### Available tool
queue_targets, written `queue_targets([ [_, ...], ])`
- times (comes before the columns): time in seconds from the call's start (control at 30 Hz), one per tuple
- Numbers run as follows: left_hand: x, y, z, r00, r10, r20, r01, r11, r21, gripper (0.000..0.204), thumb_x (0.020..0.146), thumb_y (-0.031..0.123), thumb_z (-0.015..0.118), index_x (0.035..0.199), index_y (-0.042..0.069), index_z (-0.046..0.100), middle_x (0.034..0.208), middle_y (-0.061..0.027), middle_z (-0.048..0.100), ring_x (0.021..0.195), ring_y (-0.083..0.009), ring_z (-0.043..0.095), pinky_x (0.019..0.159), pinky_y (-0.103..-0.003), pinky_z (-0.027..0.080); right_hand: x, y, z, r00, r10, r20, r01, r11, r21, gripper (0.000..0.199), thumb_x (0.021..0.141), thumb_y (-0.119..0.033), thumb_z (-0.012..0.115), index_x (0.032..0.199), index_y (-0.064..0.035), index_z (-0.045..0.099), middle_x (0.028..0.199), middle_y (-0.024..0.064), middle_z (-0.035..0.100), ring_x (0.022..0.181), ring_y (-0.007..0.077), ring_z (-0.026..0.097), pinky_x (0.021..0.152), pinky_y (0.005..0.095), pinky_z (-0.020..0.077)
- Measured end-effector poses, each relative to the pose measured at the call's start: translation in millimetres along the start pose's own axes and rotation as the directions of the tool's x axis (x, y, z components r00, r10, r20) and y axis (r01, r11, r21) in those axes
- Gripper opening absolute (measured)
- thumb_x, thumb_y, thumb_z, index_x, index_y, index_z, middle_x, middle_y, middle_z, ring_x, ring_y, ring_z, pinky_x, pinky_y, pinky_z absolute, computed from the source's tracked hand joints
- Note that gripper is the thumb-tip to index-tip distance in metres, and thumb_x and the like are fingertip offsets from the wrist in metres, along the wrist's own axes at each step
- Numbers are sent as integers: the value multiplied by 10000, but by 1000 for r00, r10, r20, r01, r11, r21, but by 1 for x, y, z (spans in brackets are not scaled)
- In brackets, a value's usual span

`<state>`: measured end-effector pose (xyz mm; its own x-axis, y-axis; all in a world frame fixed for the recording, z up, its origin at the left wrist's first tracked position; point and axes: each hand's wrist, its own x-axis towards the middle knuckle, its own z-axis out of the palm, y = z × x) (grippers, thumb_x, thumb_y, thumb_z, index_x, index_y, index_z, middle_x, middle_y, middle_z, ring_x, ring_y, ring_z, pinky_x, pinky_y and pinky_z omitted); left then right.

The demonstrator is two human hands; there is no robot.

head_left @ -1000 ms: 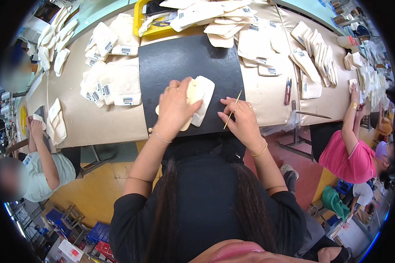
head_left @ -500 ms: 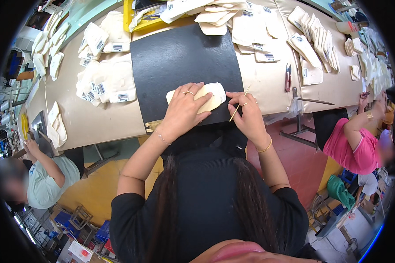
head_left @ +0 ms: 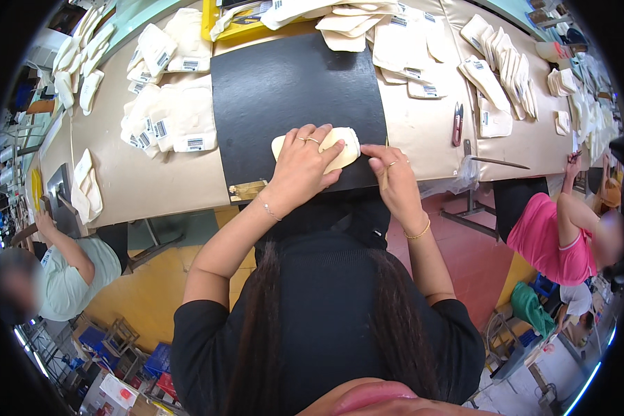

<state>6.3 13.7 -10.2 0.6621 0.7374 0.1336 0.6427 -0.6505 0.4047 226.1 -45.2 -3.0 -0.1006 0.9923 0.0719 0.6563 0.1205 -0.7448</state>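
Left hand (head_left: 299, 165) on cream pad (head_left: 347, 145), right hand (head_left: 399, 182) at edge; contact unclear

We observed a cream pad (head_left: 347, 151) against a plain black mat (head_left: 295, 83), a tan tabletop (head_left: 145, 182) and a bright yellow tray (head_left: 256, 30). We noted the wearer's black shirt (head_left: 326, 305), a pink shirt (head_left: 553, 236), a pale green shirt (head_left: 69, 284), dark red scissors (head_left: 457, 128), and a floor (head_left: 145, 291) in yellow and red.
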Motion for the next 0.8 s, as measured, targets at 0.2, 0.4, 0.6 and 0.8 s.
queue_targets([
  [0.2, 0, 8, -1, 1000, -25, 18, 24, 998, 51, 496, 783, 266, 803, 1250, 131, 704, 1375, -169, 588, 1229, -343, 540, 1086, -467, 404, 18, -8, 0, 999, -24, -27, 26, 995, 92, 241, 1066, -203, 556, 1166, -13, 665, 904, 118, 709, 854, 225, 650, 785, 313, 506],
  [0.4, 1, 10, -2, 999, -41, 29, 39, 997, 67, 506, 772, 253, 811, 1249, 122, 702, 1380, -173, 585, 1236, -346, 536, 1102, -471, 403, 33, -8, 18, 989, 128, -74, -106, 962, 250, 220, 1038, -207, 602, 944, -8, 607, 818, 150, 669, 716, 315, 657, 656, 384, 509],
  [0.6, 2, 11, -2, 998, -45, 45, 42, 996, 80, 493, 775, 253, 807, 1238, 121, 702, 1388, -168, 580, 1251, -344, 527, 1110, -472, 395, 40, -10, 17, 999, -34, -33, 33, 999, -25, 174, 1004, -176, 623, 950, -11, 616, 847, 140, 692, 828, 328, 674, 711, 400, 529],
  [0.8, 2, 10, -2, 998, -37, 48, 34, 997, 70, 483, 768, 253, 809, 1218, 114, 703, 1391, -170, 575, 1254, -346, 523, 1117, -477, 385, 49, -11, 4, 989, -72, 131, 75, 997, -17, 118, 967, -105, 645, 930, 6, 630, 810, 161, 670, 769, 341, 664, 707, 396, 532],
])
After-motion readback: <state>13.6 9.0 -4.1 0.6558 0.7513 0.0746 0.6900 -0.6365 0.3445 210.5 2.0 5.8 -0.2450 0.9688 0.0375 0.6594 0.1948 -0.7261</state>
